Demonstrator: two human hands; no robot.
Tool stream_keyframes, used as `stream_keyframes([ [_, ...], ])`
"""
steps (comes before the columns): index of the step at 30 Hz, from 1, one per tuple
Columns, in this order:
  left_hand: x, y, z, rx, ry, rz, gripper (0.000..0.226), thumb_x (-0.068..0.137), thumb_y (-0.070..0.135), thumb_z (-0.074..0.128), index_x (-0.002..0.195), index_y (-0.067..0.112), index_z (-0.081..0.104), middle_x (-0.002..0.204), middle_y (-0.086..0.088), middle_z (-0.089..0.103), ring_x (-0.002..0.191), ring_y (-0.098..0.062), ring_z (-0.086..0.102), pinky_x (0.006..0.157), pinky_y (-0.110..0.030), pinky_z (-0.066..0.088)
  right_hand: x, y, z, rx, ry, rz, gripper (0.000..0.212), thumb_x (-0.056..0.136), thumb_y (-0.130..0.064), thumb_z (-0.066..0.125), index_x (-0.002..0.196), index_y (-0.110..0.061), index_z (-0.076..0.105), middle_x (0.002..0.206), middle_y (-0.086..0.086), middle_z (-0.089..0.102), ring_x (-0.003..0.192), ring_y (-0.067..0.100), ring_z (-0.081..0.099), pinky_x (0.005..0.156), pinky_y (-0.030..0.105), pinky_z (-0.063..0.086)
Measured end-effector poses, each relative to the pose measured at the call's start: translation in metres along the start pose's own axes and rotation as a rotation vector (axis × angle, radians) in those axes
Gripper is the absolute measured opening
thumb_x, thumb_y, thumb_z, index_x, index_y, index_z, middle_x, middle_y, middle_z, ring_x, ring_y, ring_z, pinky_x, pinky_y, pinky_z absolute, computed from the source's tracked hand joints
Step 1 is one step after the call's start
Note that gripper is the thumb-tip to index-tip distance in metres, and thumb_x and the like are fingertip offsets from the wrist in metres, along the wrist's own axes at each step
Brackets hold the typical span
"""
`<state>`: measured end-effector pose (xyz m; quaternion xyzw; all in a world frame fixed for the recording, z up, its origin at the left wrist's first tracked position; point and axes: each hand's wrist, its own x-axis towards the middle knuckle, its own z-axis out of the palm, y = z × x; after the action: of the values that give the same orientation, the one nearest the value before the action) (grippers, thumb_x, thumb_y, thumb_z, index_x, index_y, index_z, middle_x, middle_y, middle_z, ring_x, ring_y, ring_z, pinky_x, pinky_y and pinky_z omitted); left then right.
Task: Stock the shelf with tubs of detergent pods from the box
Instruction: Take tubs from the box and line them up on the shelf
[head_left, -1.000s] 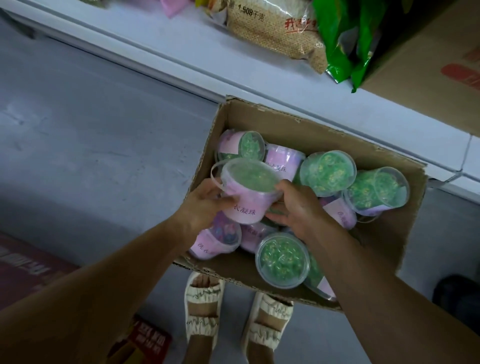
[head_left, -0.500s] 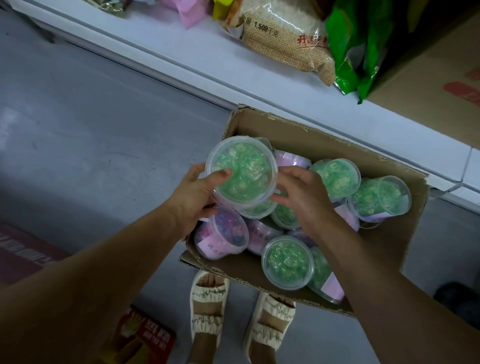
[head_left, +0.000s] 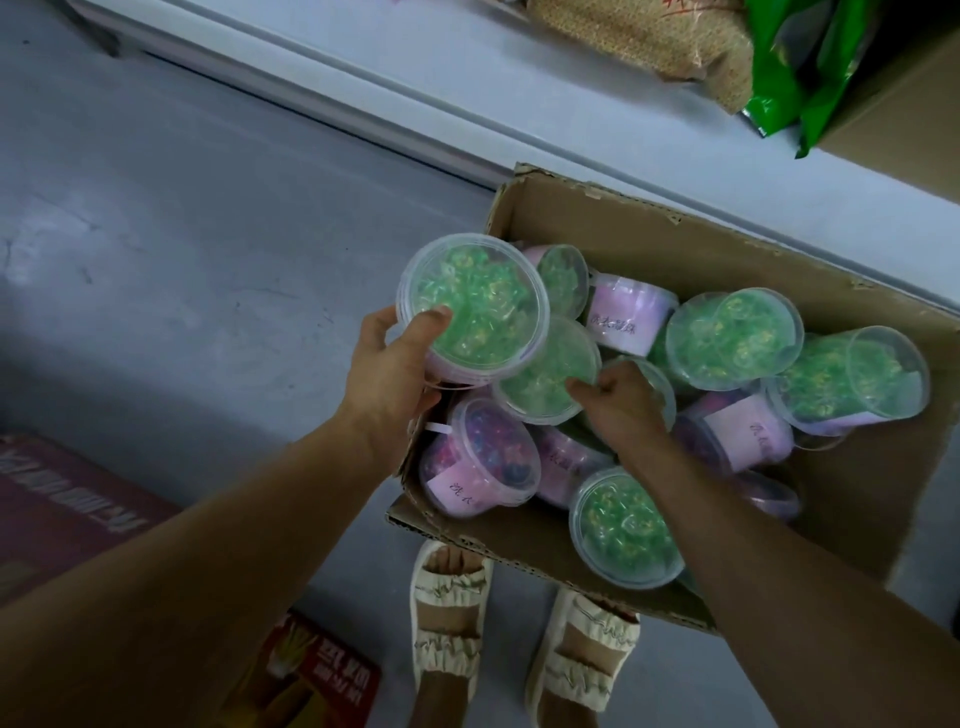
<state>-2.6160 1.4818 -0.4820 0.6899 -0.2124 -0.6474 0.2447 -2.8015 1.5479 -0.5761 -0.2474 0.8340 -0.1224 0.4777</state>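
Many clear-lidded tubs (head_left: 626, 525), green pods

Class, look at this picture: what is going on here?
A person is unpacking tubs of detergent pods from a cardboard box on the floor beside a low white shelf. The left hand holds one green-filled tub lifted at the box's edge. The right hand grips a second green tub among the rest.
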Motion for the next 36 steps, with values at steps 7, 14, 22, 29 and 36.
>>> stream_keyframes([
  [7, -0.007, 0.007, -0.001, 0.009, 0.022, 0.0, 0.042, 0.09, 0.028, 0.058, 0.13, 0.019, 0.045, 0.109, -0.007, 0.061, 0.088, -0.019, 0.064, 0.059, -0.023, 0.054, -0.013, -0.014, -0.013, 0.287, -0.092, 0.08, 0.02, 0.072, -0.026, 0.074, 0.073, -0.014, 0.058, 0.088, 0.011, 0.065, 0.088, 0.027, 0.064, 0.084, 0.043, 0.054],
  [14, -0.051, 0.044, 0.002, 0.026, 0.024, 0.011, 0.036, 0.089, 0.031, 0.057, 0.124, 0.022, 0.05, 0.111, -0.008, 0.059, 0.089, -0.021, 0.061, 0.068, -0.029, 0.049, -0.065, -0.044, -0.071, 0.217, 0.046, -0.002, 0.036, 0.071, -0.032, 0.072, 0.098, -0.02, 0.052, 0.102, 0.007, 0.06, 0.092, 0.026, 0.059, 0.081, 0.04, 0.05],
  [22, -0.166, 0.142, 0.005, 0.005, -0.068, 0.071, 0.011, 0.092, 0.029, 0.053, 0.102, 0.025, 0.055, 0.086, -0.001, 0.06, 0.074, -0.016, 0.058, 0.07, -0.03, 0.046, -0.175, -0.116, -0.182, 0.422, 0.057, -0.052, 0.055, 0.046, -0.044, 0.069, 0.098, -0.029, 0.062, 0.093, 0.005, 0.069, 0.085, 0.024, 0.067, 0.084, 0.05, 0.054],
  [29, -0.294, 0.262, -0.002, -0.02, -0.185, 0.175, 0.012, 0.083, 0.031, 0.062, 0.09, 0.023, 0.056, 0.079, -0.003, 0.055, 0.07, -0.019, 0.05, 0.074, -0.031, 0.043, -0.308, -0.209, -0.282, 0.569, 0.113, -0.184, 0.022, 0.074, -0.018, 0.069, 0.095, -0.019, 0.063, 0.101, 0.016, 0.066, 0.086, 0.028, 0.065, 0.08, 0.047, 0.055],
  [36, -0.419, 0.366, -0.022, -0.006, -0.291, 0.33, 0.033, 0.063, 0.041, 0.062, 0.091, 0.025, 0.058, 0.081, -0.005, 0.051, 0.076, -0.022, 0.052, 0.08, -0.035, 0.043, -0.443, -0.276, -0.369, 0.786, 0.103, -0.337, 0.006, 0.089, -0.013, 0.056, 0.089, -0.014, 0.062, 0.1, 0.011, 0.066, 0.087, 0.022, 0.063, 0.065, 0.033, 0.05],
])
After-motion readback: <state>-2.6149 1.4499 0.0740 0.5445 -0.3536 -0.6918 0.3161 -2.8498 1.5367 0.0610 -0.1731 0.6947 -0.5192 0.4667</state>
